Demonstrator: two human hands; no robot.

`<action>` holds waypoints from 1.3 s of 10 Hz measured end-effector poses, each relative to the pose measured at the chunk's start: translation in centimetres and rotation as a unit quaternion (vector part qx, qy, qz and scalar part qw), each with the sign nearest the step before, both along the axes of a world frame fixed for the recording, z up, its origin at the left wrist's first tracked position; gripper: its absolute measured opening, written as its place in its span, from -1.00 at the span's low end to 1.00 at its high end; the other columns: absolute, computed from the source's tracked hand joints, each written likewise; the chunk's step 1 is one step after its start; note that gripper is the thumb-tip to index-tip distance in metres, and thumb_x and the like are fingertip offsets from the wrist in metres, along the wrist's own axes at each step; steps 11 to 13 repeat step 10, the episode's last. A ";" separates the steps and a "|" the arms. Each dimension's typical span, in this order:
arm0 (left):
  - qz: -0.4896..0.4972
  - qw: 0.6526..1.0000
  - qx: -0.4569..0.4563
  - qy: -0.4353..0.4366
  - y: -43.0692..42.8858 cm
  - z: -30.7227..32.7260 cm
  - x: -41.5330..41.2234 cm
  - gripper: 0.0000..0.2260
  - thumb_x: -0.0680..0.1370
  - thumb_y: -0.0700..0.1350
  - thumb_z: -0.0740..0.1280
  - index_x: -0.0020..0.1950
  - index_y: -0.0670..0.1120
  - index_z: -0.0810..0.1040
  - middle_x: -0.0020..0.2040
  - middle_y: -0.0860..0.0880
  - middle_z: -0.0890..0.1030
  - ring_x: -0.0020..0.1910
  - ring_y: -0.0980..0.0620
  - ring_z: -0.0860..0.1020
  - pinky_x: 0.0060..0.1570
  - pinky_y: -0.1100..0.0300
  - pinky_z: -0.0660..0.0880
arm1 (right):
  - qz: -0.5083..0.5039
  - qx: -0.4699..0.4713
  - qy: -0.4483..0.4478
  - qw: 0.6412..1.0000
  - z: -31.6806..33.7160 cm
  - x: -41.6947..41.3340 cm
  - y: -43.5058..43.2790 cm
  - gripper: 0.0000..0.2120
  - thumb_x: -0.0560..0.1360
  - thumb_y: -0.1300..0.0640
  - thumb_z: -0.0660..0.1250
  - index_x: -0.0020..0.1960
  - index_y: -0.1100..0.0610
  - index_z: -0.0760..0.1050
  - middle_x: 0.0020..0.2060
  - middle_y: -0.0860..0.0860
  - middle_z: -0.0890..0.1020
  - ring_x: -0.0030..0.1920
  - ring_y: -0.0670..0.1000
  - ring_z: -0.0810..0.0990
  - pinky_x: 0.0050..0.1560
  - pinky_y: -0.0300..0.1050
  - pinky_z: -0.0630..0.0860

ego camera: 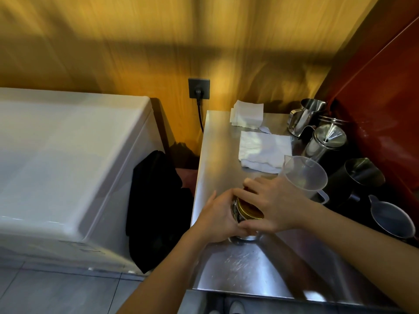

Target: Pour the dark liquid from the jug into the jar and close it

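Observation:
A glass jar (246, 237) stands on the steel counter (238, 268), mostly hidden by both hands. My left hand (218, 219) wraps around the jar's side. My right hand (275, 203) grips the gold lid (248, 210) sitting on top of the jar. The clear plastic jug (302, 174) stands upright just behind my right hand and looks empty. The jar's contents are hidden.
White cloths (265, 150) and folded napkins (247, 114) lie at the back of the counter. Steel pitchers (305, 115), a steel press pot (326, 142), a black pitcher (360, 177) and a grey jug (391, 219) crowd the right side. A white chest freezer (68, 166) stands left, with a black cloth (158, 200) between.

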State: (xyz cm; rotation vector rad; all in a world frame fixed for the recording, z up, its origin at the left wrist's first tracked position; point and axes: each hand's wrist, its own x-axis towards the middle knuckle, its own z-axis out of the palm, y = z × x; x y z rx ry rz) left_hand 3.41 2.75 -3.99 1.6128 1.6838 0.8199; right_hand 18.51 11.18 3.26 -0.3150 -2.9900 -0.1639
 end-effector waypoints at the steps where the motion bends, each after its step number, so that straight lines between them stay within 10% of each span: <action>1: 0.024 1.000 0.000 -0.008 -0.2 0.0 0.6 -0.46 0.15 0.27 0.45 0.00 0.37 0.24 -0.13 0.47 0.45 0.00 0.63 0.31 0.37 -0.15 0.31 | 0.034 0.003 -0.003 0.999 -0.1 0.0 0.4 -0.50 0.41 -0.25 0.22 0.13 0.12 0.48 -0.18 0.11 0.57 -0.36 0.06 0.52 -0.50 -0.15 0.40; 4: 0.043 0.999 0.027 0.011 -0.4 -0.3 1.6 -0.40 0.13 0.33 0.39 0.07 0.27 0.23 -0.06 0.40 0.40 0.03 0.52 0.30 0.50 -0.04 -0.18 | -0.006 -0.008 0.010 1.000 -0.2 -0.2 -0.2 -0.51 0.40 -0.23 0.14 0.04 0.13 0.52 -0.23 0.14 0.55 -0.49 0.06 0.49 -0.52 -0.21 0.28; 6: 0.042 0.999 0.012 0.012 -0.5 0.0 1.8 -0.41 0.15 0.32 0.40 0.07 0.34 0.20 -0.07 0.48 0.46 0.02 0.77 0.17 0.53 -0.13 -0.04 | -0.035 -0.032 0.016 0.999 -0.3 0.2 -0.3 -0.49 0.39 -0.27 0.14 0.09 0.09 0.49 -0.16 0.14 0.55 -0.37 0.06 0.51 -0.48 -0.14 0.42; 7: 0.019 1.000 0.018 0.015 -0.9 0.6 1.8 -0.45 0.18 0.33 0.41 0.01 0.48 0.14 0.01 0.66 0.36 0.05 0.70 0.24 0.43 -0.15 0.20 | -0.064 -0.050 0.020 0.996 -0.5 0.5 -0.4 -0.48 0.39 -0.31 0.21 0.14 0.05 0.46 -0.13 0.10 0.54 -0.26 0.06 0.51 -0.34 -0.07 0.46; 8: 0.002 0.999 0.019 0.026 -1.1 1.2 1.4 -0.21 0.15 0.39 0.44 0.29 0.36 0.16 0.16 0.37 0.36 0.15 0.44 0.30 0.36 -0.14 0.33 | -0.083 -0.098 0.041 0.991 -0.9 0.9 -0.5 -0.38 0.38 -0.38 0.16 0.30 -0.03 0.34 0.06 0.03 0.54 -0.01 0.04 0.49 -0.03 -0.02 0.45; 10: -0.033 0.996 -0.058 -0.056 -0.9 3.7 -0.7 0.02 0.28 0.38 0.42 0.57 0.21 -0.08 0.60 0.13 0.04 0.56 0.08 0.06 0.51 -0.01 0.11 | -0.189 -0.355 0.146 0.904 0.0 0.8 0.8 -0.23 0.35 -0.42 0.20 0.44 -0.15 0.07 0.40 -0.04 0.29 0.36 -0.05 0.25 0.32 0.03 0.27; 13: -0.033 0.996 -0.058 -0.056 -0.9 3.7 -0.7 0.02 0.28 0.38 0.42 0.57 0.21 -0.08 0.60 0.13 0.04 0.56 0.08 0.06 0.51 -0.01 0.11 | -0.189 -0.355 0.146 0.904 0.0 0.8 0.8 -0.23 0.35 -0.42 0.20 0.44 -0.15 0.07 0.40 -0.04 0.29 0.36 -0.05 0.25 0.32 0.03 0.27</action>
